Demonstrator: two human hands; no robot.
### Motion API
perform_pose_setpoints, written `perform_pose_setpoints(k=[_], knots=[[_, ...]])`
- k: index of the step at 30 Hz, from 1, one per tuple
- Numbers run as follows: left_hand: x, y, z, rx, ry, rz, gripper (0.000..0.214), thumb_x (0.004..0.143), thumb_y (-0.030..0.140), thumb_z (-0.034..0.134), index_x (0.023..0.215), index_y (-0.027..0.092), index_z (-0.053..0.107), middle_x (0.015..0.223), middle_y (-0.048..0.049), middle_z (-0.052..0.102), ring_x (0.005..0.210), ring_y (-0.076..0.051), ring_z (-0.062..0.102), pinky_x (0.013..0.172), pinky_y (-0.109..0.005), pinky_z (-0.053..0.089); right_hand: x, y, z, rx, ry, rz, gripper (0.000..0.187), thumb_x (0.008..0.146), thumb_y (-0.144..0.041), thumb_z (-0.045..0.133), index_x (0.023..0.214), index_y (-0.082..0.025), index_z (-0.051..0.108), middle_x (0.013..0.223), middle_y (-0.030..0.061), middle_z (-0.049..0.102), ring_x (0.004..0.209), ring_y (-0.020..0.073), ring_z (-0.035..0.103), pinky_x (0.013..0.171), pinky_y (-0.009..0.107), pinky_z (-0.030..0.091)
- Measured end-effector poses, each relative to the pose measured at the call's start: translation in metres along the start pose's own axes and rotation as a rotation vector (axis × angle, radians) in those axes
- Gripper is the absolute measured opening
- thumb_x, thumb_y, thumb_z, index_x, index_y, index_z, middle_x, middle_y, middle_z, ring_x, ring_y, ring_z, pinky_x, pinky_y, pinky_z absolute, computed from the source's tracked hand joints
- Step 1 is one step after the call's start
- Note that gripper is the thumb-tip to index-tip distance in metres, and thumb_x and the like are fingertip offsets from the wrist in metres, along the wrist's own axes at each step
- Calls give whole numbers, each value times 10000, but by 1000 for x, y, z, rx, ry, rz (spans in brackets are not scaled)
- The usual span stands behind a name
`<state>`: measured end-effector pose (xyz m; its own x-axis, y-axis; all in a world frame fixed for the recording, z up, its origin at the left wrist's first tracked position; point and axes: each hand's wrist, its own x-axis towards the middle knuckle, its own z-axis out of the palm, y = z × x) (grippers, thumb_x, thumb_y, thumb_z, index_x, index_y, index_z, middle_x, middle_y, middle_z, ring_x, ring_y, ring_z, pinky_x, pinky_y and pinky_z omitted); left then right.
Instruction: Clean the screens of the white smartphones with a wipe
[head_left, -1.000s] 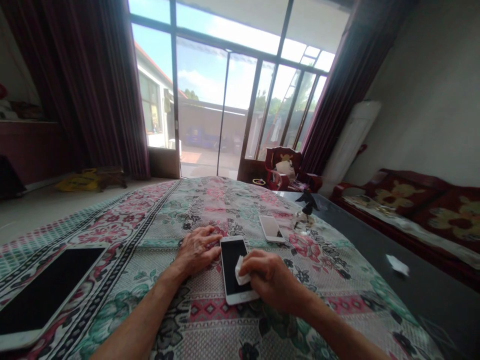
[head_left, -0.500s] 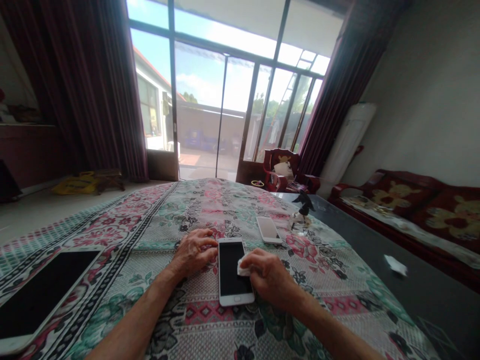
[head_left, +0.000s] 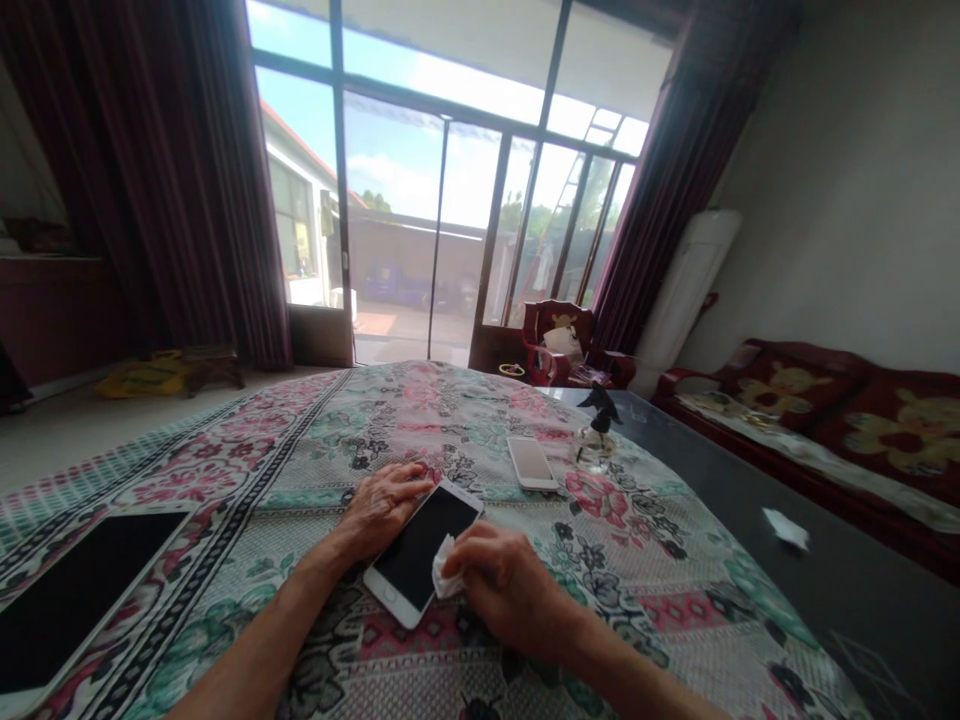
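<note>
A white smartphone (head_left: 424,545) with a dark screen lies face up and turned at a slant on the patterned tablecloth. My left hand (head_left: 384,508) rests along its upper left edge, palm down with the fingers stretched out. A crumpled white tissue (head_left: 445,572) is pinched in my right hand (head_left: 506,580), over the phone's lower right edge. A smaller white phone (head_left: 531,464) lies beyond, to the right. Beside it stands a clear glass bottle (head_left: 595,448) with a black top.
At the left lies a large tablet-like device (head_left: 82,590) with a black screen. The floral tablecloth (head_left: 300,540) covers the table. A scrap of white paper (head_left: 786,529) sits on the dark surface at right. A red wooden sofa (head_left: 825,400) and glass doors stand farther off.
The smartphone has turned clockwise, its lower end swinging left. My right hand has moved left and nearer with the tissue. My left hand stays by the phone's edge.
</note>
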<state>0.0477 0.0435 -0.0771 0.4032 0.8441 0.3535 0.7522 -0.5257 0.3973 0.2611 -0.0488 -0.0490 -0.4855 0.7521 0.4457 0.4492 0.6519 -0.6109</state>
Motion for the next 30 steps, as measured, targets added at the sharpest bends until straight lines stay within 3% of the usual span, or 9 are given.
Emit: perform_pose_setpoints(k=[4, 8, 11, 14, 17, 22, 26, 30], knots=[[0, 15, -12, -84, 25, -77, 364, 846, 302, 441, 1134, 214, 645, 1216, -47, 627, 1127, -207, 554, 997, -322, 407, 5, 14, -16, -49, 185, 6, 346, 701, 34, 439, 806, -200, 671, 829, 15, 639, 761, 114, 604, 719, 227, 463], [-5, 46, -27, -19, -107, -163, 527, 760, 512, 538, 1177, 195, 598, 1167, -103, 632, 1051, -275, 579, 902, -372, 456, 7, 33, -33, -198, 340, 100, 325, 700, 3, 446, 821, -200, 669, 851, 28, 650, 794, 143, 607, 746, 262, 466], [-11, 67, -27, 54, -168, -153, 729, 678, 615, 572, 1247, 161, 526, 1231, -150, 566, 1174, -329, 482, 966, -417, 403, 5, 37, -37, -264, 296, 155, 330, 688, 1, 455, 840, -193, 673, 868, 39, 649, 814, 156, 605, 758, 271, 467], [-14, 79, -22, 87, -200, -160, 762, 624, 547, 630, 1270, 171, 484, 1255, -145, 538, 1171, -336, 476, 975, -417, 391, 3, 35, -35, -300, 217, 180, 342, 675, 4, 477, 865, -199, 676, 889, 41, 639, 822, 158, 598, 770, 271, 463], [-14, 80, -18, 67, -224, -117, 741, 604, 398, 639, 1296, 207, 453, 1307, -115, 512, 1182, -320, 470, 994, -401, 379, 2, 35, -34, -314, 192, 194, 255, 718, -56, 537, 878, -201, 672, 917, 46, 628, 848, 167, 591, 797, 286, 456], [-12, 68, -23, -10, -324, 74, 806, 591, 261, 613, 1366, 242, 394, 1407, -67, 441, 1259, -285, 407, 1066, -378, 309, 1, 38, -34, -346, 149, 242, 146, 758, -130, 586, 876, -186, 650, 927, 58, 614, 869, 176, 586, 808, 287, 446], [-14, 58, -33, 1, -367, 37, 875, 559, 344, 684, 1375, 210, 396, 1432, -88, 396, 1284, -313, 363, 1085, -401, 275, 1, 36, -36, -372, 99, 239, 130, 799, -118, 541, 867, -191, 623, 906, 49, 599, 859, 167, 576, 810, 280, 434], [-16, 50, -38, -4, -355, 2, 838, 514, 461, 730, 1291, 241, 505, 1260, -77, 499, 1178, -298, 436, 1006, -375, 370, -1, 35, -35, -387, 53, 180, 114, 833, -130, 511, 865, -188, 603, 914, 47, 583, 849, 159, 562, 792, 272, 430]])
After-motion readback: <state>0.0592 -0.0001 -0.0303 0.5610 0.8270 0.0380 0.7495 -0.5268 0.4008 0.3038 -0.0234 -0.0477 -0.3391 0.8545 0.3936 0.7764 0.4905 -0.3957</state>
